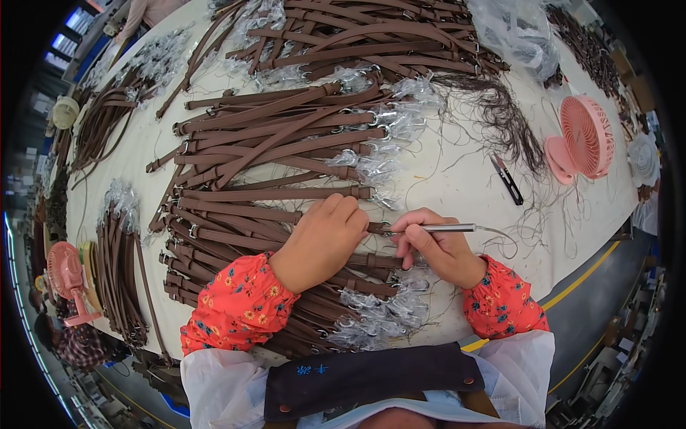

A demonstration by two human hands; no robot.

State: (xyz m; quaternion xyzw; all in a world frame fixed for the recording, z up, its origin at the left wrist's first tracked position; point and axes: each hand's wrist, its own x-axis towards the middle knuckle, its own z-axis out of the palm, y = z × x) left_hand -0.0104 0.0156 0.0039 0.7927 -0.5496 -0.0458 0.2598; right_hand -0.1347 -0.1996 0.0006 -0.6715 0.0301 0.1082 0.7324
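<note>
My left hand (325,232) is closed, its fingers pinching the end of a brown strap (379,228) that lies across a heap of similar straps. My right hand (437,247) grips a slim silver pen-shaped tool (450,228) with a thin cord curving from its rear. The tool's front end points at the strap end by my left fingers; its tip is too small to make out. Metal buckles and clear plastic wrapping (382,307) show at the ends of several straps around my hands.
Black thread snips (508,182) lie right of my hands, below a tangle of dark threads (500,114). A pink fan (586,136) stands far right and another pink fan (68,275) at left. More straps (371,36) pile up at the back of the white-covered table (457,179).
</note>
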